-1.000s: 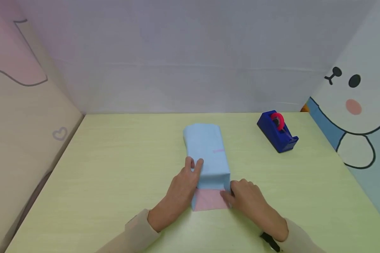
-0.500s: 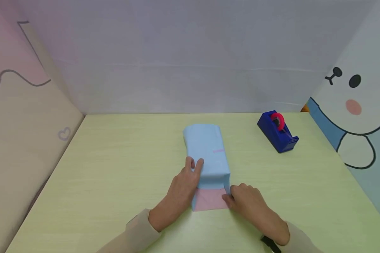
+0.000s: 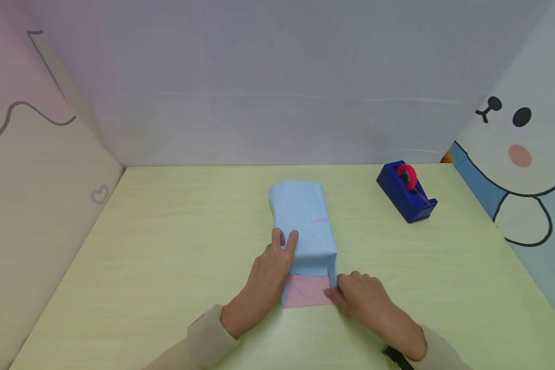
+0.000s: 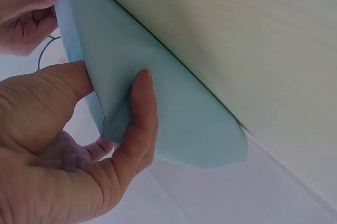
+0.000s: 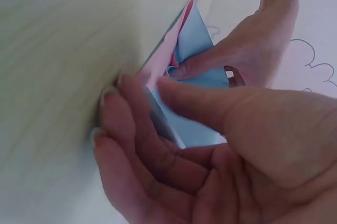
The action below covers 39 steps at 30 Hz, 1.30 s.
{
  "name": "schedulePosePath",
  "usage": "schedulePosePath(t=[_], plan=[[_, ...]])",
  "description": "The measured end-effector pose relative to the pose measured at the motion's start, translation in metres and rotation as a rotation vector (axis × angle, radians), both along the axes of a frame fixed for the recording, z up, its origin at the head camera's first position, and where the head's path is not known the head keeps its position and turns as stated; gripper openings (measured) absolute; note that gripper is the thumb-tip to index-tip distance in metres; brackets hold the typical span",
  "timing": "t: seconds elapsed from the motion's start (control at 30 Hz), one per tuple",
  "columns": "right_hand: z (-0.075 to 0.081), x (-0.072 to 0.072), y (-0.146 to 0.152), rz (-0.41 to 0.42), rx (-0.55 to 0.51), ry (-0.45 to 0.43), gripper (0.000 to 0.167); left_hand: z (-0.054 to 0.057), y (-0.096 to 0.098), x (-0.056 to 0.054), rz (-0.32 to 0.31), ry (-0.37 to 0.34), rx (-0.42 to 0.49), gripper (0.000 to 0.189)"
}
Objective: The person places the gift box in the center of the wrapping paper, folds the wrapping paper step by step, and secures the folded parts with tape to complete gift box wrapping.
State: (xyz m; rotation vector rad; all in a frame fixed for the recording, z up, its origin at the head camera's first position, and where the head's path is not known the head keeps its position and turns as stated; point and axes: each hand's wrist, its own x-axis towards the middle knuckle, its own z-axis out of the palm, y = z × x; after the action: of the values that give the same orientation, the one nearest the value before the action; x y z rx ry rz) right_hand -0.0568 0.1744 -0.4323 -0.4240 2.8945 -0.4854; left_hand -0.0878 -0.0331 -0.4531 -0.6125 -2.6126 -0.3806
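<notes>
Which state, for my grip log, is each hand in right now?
Left hand: closed, holding the left side of the blue package.
Right hand: closed, pinching the right edge of its pink-faced near flap.

Small screened-in work booth, building unclear
Pale counter between cartoon-printed left panel and right panel, creased far backdrop

We count one left hand and one right hand, making two, along with two beige sleeves. We find one tabletop, one light-blue wrapped package, one pink flap and one short pink stripe. We also tally one tape dispenser, one tape roll, one printed cartoon animal and one drawn heart.
</notes>
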Motion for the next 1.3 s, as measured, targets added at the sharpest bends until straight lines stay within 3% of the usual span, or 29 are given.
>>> schedulePosePath(t=[0.13, 0.4, 0.63, 0.8, 0.93, 1.1, 1.3], plan=[[0.005, -0.003, 0.002, -0.022, -0.048, 0.028, 0.038, 0.000, 0.000, 0.000, 0.008, 0.012, -0.004, 0.055], [0.006, -0.012, 0.006, 0.045, -0.192, 0.210, 0.027, -0.003, 0.000, -0.001, 0.009, 0.016, -0.017, 0.053], [0.005, -0.020, 0.006, 0.079, -0.293, 0.323, 0.061, -0.002, 0.000, -0.001, 0.002, 0.019, -0.022, 0.051], [0.004, -0.027, 0.005, 0.146, -0.268, 0.423, 0.077, -0.001, -0.001, -0.001, -0.003, 0.027, -0.022, 0.050], [0.004, -0.031, 0.004, 0.237, -0.224, 0.519, 0.069, -0.001, -0.002, -0.001, -0.016, 0.033, -0.015, 0.052], [0.002, -0.032, 0.004, 0.289, -0.211, 0.573, 0.056, -0.001, -0.003, -0.002, -0.039, 0.028, -0.008, 0.052], [-0.003, -0.034, 0.004, 0.336, -0.238, 0.631, 0.055, 0.002, -0.005, 0.000, -0.038, -0.034, 0.048, 0.060]])
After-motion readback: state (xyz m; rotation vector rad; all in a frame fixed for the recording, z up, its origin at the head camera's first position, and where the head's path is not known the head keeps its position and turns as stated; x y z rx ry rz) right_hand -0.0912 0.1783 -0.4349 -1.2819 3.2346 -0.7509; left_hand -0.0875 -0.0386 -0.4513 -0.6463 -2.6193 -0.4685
